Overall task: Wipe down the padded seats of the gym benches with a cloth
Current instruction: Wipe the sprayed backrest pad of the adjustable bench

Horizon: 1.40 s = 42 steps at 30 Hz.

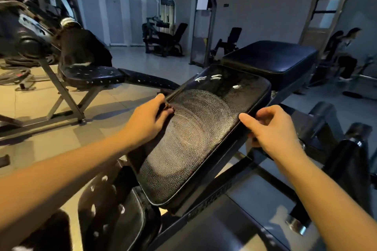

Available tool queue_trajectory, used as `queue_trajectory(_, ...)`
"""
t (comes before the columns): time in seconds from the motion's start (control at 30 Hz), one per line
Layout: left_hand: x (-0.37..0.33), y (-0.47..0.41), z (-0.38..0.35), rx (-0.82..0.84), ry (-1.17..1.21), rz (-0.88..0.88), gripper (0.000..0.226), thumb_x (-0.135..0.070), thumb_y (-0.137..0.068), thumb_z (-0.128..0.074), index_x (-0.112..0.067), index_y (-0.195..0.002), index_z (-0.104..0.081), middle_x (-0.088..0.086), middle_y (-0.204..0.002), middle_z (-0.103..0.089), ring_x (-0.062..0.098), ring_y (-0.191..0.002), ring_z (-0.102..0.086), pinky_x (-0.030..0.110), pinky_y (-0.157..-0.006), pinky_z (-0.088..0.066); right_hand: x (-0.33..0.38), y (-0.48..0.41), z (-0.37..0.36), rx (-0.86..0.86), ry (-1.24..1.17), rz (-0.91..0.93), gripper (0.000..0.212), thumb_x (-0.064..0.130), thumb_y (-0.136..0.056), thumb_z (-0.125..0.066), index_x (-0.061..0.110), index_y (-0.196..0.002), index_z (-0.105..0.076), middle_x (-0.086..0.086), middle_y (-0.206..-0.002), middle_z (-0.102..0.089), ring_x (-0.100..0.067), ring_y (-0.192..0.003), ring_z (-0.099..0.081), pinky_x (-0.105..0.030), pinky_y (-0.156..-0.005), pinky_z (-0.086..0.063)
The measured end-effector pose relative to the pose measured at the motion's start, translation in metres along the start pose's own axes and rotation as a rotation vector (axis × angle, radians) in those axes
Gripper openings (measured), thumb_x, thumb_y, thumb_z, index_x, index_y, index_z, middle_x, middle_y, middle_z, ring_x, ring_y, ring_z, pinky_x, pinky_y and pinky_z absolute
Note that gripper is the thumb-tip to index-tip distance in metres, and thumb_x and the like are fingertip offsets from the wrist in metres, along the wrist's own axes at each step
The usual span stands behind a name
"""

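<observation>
Black seat point(195, 138) between both curled hands point(145, 122) point(274, 131)

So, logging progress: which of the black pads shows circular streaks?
The slanted pad between the left hand and right hand; the square pad beyond looks plain, the left bench's seat only speckled.

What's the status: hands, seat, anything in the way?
Left hand curled over padded seat's left edge, right hand grips right edge. Seat shows arc-shaped streaks, white flecks at far end. No cloth in view.
</observation>
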State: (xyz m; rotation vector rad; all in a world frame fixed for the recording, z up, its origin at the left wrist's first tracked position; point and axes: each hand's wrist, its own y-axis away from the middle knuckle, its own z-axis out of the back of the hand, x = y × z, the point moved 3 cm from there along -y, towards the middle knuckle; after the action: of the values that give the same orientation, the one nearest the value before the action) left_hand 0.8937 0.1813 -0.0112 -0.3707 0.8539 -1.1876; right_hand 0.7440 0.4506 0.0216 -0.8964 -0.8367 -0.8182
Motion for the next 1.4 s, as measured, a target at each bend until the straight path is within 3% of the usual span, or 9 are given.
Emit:
queue_trajectory(0.1,-0.029,-0.037,-0.019,-0.064,0.056,0.041,0.021,-0.033,-0.101,-0.058,-0.021,-0.095,-0.042,-0.008,-0.078,-0.054,0.022,-0.075,-0.055,0.035,-0.063,-0.033,0.001,-0.002,0.0,-0.017,0.01,0.031,0.049,0.045,-0.079,-0.084,0.023,-0.112,-0.055,-0.002,-0.105,-0.063,-0.023,-0.094,-0.069,-0.05,-0.082,-0.061)
queue_trajectory(0.23,-0.092,0.006,-0.023,0.038,0.191,-0.228,0.016,-0.031,-0.1,-0.059,-0.021,-0.094,-0.049,-0.013,-0.086,-0.059,0.011,-0.081,-0.055,0.035,-0.071,-0.046,0.005,-0.008,0.009,-0.046,0.1,0.065,0.071,0.048,-0.069,-0.089,0.026,-0.122,-0.047,0.005,-0.119,-0.056,-0.018,-0.097,-0.064,-0.049,-0.088,-0.057)
queue_trajectory(0.4,-0.034,0.039,0.0,0.125,0.074,-0.266,0.031,-0.05,-0.101,-0.05,-0.021,-0.092,-0.051,-0.009,-0.083,-0.056,0.01,-0.074,-0.051,0.025,-0.064,-0.037,0.005,-0.016,0.016,0.029,0.149,0.086,0.115,0.059,-0.064,-0.088,0.037,-0.156,-0.022,0.003,-0.158,-0.038,-0.025,-0.121,-0.061,-0.05,-0.104,-0.05)
queue_trajectory(0.6,-0.026,-0.062,-0.022,-0.014,0.003,0.008,0.024,-0.032,-0.101,-0.059,-0.021,-0.093,-0.04,-0.007,-0.077,-0.05,0.02,-0.072,-0.049,0.036,-0.062,-0.029,-0.007,-0.016,0.012,0.059,0.062,0.109,0.109,0.061,-0.069,-0.084,0.039,-0.157,-0.023,-0.011,-0.141,-0.056,-0.029,-0.122,-0.06,-0.05,-0.103,-0.051)
queue_trajectory(0.73,-0.104,-0.052,-0.034,-0.007,0.119,-0.145,0.017,-0.03,-0.101,-0.059,-0.024,-0.093,-0.044,-0.019,-0.079,-0.049,-0.002,-0.071,-0.047,0.015,-0.063,-0.035,-0.011,-0.023,0.017,0.037,0.028,0.144,0.096,0.049,-0.074,-0.085,0.037,-0.153,-0.032,-0.004,-0.141,-0.056,-0.025,-0.112,-0.065,-0.043,-0.092,-0.056)
queue_trajectory(0.9,-0.081,0.014,-0.016,0.112,0.135,-0.351,0.023,-0.045,-0.1,-0.05,-0.024,-0.094,-0.053,-0.014,-0.085,-0.054,0.007,-0.075,-0.051,0.024,-0.066,-0.042,-0.012,-0.03,0.02,0.033,-0.002,0.167,0.091,0.043,-0.08,-0.082,0.042,-0.154,-0.029,-0.007,-0.136,-0.06,-0.007,-0.074,-0.068,-0.019,-0.066,-0.048)
queue_trajectory(1.13,-0.053,-0.082,-0.034,-0.07,0.027,-0.01,0.023,-0.035,-0.101,-0.057,-0.019,-0.094,-0.042,-0.009,-0.077,-0.053,0.023,-0.075,-0.056,0.036,-0.062,-0.034,-0.015,-0.03,0.017,0.058,0.016,0.168,0.091,0.041,-0.084,-0.079,0.043,-0.157,-0.024,-0.015,-0.135,-0.061,-0.013,-0.073,-0.067,-0.014,-0.062,-0.051)
queue_trajectory(1.3,-0.146,-0.033,-0.038,0.055,0.173,-0.334,0.015,-0.028,-0.1,-0.058,-0.014,-0.096,-0.056,-0.007,-0.085,-0.057,0.009,-0.076,-0.051,0.025,-0.066,-0.037,-0.016,-0.032,0.017,0.064,-0.032,0.159,0.091,0.04,-0.082,-0.081,0.044,-0.155,-0.026,-0.009,-0.119,-0.067,-0.021,-0.076,-0.068,-0.027,-0.074,-0.058)
queue_trajectory(1.4,-0.113,0.006,-0.023,0.146,0.133,-0.448,0.016,-0.035,-0.101,-0.055,-0.019,-0.096,-0.056,-0.008,-0.086,-0.056,0.005,-0.077,-0.046,0.017,-0.068,-0.035,-0.015,-0.035,0.019,0.043,-0.061,0.146,0.091,0.038,-0.079,-0.085,0.042,-0.153,-0.032,-0.004,-0.111,-0.069,-0.022,-0.079,-0.069,-0.027,-0.075,-0.056)
